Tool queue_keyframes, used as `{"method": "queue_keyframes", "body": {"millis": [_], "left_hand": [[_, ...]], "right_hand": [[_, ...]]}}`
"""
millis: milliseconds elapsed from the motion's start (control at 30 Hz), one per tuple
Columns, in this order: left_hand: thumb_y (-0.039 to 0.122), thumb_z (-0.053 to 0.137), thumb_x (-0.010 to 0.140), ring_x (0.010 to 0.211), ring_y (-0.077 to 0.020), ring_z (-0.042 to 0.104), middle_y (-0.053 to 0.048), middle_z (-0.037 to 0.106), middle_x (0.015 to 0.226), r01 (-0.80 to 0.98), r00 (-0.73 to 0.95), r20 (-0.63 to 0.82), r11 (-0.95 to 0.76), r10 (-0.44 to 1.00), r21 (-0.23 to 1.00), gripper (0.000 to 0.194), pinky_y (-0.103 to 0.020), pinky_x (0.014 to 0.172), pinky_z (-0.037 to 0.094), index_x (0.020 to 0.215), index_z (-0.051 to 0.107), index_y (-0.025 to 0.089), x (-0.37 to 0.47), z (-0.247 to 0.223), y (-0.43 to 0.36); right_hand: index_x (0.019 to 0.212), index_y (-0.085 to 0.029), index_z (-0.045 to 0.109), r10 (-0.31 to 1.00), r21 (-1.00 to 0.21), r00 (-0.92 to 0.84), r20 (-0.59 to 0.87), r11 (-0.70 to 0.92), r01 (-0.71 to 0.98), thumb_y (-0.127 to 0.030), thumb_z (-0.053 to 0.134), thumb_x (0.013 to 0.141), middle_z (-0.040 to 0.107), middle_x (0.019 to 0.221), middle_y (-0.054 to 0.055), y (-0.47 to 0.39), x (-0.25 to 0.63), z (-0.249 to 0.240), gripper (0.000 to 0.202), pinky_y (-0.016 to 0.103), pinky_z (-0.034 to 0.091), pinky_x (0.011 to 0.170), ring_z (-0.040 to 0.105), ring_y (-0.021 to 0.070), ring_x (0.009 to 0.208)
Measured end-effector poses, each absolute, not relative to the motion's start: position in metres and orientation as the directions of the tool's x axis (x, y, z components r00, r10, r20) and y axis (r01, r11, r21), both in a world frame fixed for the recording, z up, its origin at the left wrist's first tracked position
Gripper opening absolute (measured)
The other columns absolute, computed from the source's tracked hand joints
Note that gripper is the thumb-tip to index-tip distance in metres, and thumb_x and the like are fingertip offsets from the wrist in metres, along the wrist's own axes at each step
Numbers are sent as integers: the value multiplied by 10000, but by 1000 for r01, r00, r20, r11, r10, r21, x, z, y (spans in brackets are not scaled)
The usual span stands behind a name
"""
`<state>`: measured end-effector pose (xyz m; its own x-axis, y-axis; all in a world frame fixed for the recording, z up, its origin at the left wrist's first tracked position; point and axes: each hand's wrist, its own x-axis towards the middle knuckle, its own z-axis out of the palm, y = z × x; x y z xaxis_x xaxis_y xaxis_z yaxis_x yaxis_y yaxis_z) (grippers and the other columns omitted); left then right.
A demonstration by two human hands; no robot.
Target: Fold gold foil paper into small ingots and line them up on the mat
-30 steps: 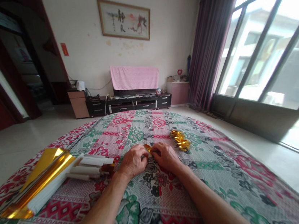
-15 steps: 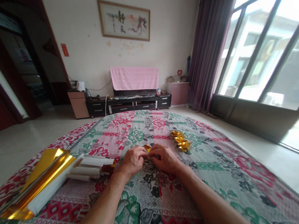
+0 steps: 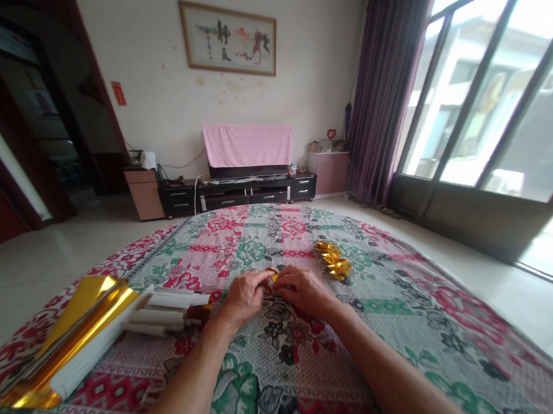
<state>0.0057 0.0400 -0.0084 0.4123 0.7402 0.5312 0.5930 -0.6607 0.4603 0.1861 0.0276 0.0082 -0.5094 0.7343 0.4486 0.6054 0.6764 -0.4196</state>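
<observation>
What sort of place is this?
Probably a home's living room: a framed picture hangs above a low black cabinet, a pink cloth drapes something there, and a purple curtain hangs beside large windows.

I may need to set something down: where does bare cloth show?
Bare tablecloth shows right of the right forearm, between it and the left forearm, and beyond the left hand and right hand, left of crinkled gold pieces. It is crowded at left, with gold foil and white rolls, and around a small gold piece, where the hands nearly meet.
</observation>
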Motion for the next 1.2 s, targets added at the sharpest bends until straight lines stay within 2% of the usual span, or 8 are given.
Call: {"method": "queue_keyframes", "body": {"millis": [100,300,400,533,733,867,1100,1200], "left_hand": [[15,435,701,982,-146,587,-30,655,1062,553,417,545,-679,727,484,461,-295,904,465,1078,622,204,6,-8,40],[-8,408,663,1028,-143,572,-32,642,1083,536,381,558,-668,737,517,519,-304,946,453,1098,602,197,6,-9,41],[-8,408,658,1033,-144,572,-33,632,1106,532,363,552,-654,750,538,533,-305,940,461,1115,585,202,6,-11,42],[-3,424,663,1029,-149,573,-38,624,1115,519,364,550,-654,752,551,524,-308,921,470,1124,564,203,7,-11,42],[14,455,662,863,-150,593,-34,636,926,541,373,533,-645,759,540,346,-289,817,486,935,583,185,9,-4,37],[11,459,658,874,-162,566,-31,618,865,537,413,556,-686,721,491,271,-300,826,460,819,590,185,9,-2,36],[55,472,729,895,-170,554,-39,617,880,573,450,563,-708,693,414,204,-300,835,442,806,610,184,9,-6,39],[85,466,765,883,-166,553,-30,623,857,599,472,547,-707,691,377,188,-294,828,438,791,620,191,8,-5,39]], "right_hand": [[885,-201,663,738,-412,-495,459,671,617,-147,550,801,612,871,24,26,185,8,152,231,410,778,561,127,838],[919,-178,588,776,-310,-456,436,605,733,-214,529,815,568,839,31,20,175,9,124,229,375,714,521,132,770],[940,-179,560,802,-264,-430,415,559,786,-220,573,775,560,869,38,19,171,9,170,236,363,706,511,142,770],[934,-189,556,802,-234,-432,413,552,801,-225,533,804,556,892,43,18,168,8,137,242,357,711,509,146,782],[873,-186,581,812,-265,-405,420,536,801,-222,528,801,555,871,38,18,168,7,96,238,360,716,517,141,787],[865,-183,598,823,-283,-389,415,522,804,-238,537,799,557,862,39,18,168,7,105,234,364,707,522,136,772],[806,-180,603,815,-309,-372,444,529,791,-229,546,775,574,822,35,18,169,7,81,227,371,695,533,138,754],[787,-180,602,817,-342,-363,449,532,774,-148,539,728,592,796,28,20,172,7,92,216,372,674,540,135,731]]}}
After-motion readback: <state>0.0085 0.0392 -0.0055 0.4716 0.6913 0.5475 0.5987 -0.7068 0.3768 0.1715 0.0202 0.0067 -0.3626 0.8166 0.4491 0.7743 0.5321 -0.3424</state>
